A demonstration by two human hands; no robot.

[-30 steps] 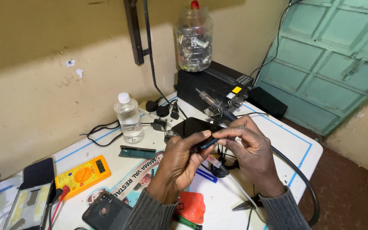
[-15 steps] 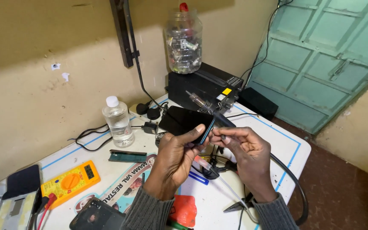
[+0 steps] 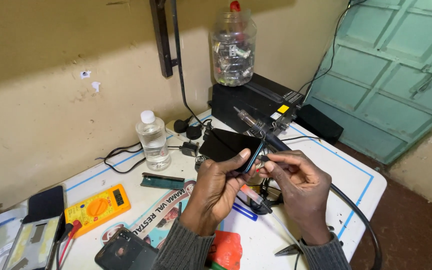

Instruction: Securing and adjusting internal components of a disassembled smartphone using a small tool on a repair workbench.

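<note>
Your left hand (image 3: 221, 187) clamps the black phone (image 3: 232, 148) by its edge; your right hand (image 3: 298, 187) pinches a small plug (image 3: 263, 159) at its end

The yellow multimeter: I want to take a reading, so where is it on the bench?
The yellow multimeter lies low on the left in the head view, left of the left hand, between a dark phone and a green strip.
</note>
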